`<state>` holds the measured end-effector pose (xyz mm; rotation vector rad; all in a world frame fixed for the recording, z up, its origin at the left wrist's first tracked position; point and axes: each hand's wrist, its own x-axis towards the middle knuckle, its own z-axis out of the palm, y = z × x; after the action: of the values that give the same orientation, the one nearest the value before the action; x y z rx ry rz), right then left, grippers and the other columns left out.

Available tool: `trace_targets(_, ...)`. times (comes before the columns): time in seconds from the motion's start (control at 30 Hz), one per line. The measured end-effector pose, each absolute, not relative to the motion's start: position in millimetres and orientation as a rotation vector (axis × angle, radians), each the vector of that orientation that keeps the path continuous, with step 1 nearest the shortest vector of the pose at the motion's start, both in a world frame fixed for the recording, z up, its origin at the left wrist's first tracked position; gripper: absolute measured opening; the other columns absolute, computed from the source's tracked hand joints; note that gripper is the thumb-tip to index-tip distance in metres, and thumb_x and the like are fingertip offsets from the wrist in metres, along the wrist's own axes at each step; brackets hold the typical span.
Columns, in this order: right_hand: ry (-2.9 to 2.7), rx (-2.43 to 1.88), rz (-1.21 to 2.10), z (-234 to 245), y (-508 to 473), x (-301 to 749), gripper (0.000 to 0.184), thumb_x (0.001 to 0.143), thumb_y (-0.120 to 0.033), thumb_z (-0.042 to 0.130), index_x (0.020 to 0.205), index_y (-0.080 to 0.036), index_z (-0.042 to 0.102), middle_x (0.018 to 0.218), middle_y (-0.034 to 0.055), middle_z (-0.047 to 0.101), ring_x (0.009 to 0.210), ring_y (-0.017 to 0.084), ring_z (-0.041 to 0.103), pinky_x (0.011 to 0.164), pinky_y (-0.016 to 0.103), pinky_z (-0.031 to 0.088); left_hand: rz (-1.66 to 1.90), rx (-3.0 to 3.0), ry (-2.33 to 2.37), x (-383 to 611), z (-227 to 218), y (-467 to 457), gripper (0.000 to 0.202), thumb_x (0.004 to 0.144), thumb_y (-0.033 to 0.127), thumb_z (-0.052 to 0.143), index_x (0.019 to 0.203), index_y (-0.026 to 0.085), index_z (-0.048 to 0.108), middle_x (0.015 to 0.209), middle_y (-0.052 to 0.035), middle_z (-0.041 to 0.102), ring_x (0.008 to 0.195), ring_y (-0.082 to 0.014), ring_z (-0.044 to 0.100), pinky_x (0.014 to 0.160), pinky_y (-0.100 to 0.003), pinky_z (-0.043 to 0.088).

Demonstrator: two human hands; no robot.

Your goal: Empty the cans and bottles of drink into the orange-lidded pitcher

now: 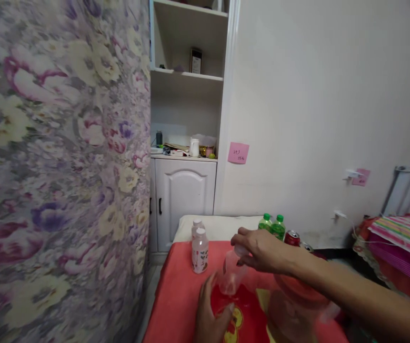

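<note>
My right hand (258,250) reaches in from the right, its fingers closed around the top of a clear, pinkish see-through bottle (230,274). The bottle tilts a little and is partly blurred. Below and to the left of it, my left hand (212,309) curves with thumb and fingers apart, near the bottle's base and holding nothing I can see. Under the bottle lies a shiny red item with yellow print (251,314); its kind is unclear. Beneath my right forearm stands a clear container with a reddish top (294,309), partly hidden.
Two labelled bottles (200,252) stand at the left of the red-covered table (172,290). Green-capped bottles (278,227) and a red can (292,237) stand behind my right forearm. A floral curtain (65,166) hangs at left; a shelf cabinet (186,200) is behind.
</note>
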<state>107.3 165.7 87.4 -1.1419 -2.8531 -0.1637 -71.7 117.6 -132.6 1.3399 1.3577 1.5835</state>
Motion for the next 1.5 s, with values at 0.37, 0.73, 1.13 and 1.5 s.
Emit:
trace_targets(0.37,-2.486,-0.998,0.298,39.6,97.9,149.6,0.047,0.088,-0.025,0.067,0.134,-0.029,0.056,0.116,0.0046,0.067,0.097,0.022,0.066,0.085,0.035,0.050,1.376,1.533,1.284,-49.3,-119.0,97.3,0.076,0.056,0.013,0.078,0.129,0.018,0.060,0.138,-0.0155,0.067,0.134,-0.0369,0.057,0.115,-0.050,0.044)
trace_targets(0.73,-1.829,-1.075,0.317,-39.4,73.7,155.5,0.020,0.091,-0.029,0.063,0.111,-0.025,0.063,0.104,0.0059,0.066,0.097,0.024,0.063,0.086,0.037,0.052,1.428,2.045,1.508,-50.3,-128.4,94.4,0.052,0.072,0.028,0.077,0.121,0.019,0.067,0.124,-0.0164,0.074,0.117,-0.0375,0.068,0.104,-0.060,0.052)
trace_targets(1.13,-1.928,-0.820,0.303,-46.7,58.5,170.1,0.036,0.092,-0.020,0.063,0.126,-0.029,0.057,0.110,0.0066,0.067,0.101,0.022,0.066,0.087,0.033,0.056,1.224,2.064,1.450,-58.1,-134.0,95.7,0.059,0.068,0.025,0.079,0.125,0.021,0.069,0.132,-0.0171,0.071,0.125,-0.0376,0.064,0.108,-0.055,0.052)
trace_targets(1.5,-1.652,-0.976,0.676,-69.3,43.1,198.9,0.032,0.090,-0.038,0.065,0.121,-0.032,0.063,0.117,0.0093,0.071,0.105,0.028,0.070,0.089,0.040,0.060,1.247,1.804,1.400,-57.6,-126.7,93.4,0.068,0.062,0.017,0.072,0.129,0.017,0.062,0.137,-0.0177,0.067,0.131,-0.0379,0.060,0.113,-0.057,0.046)
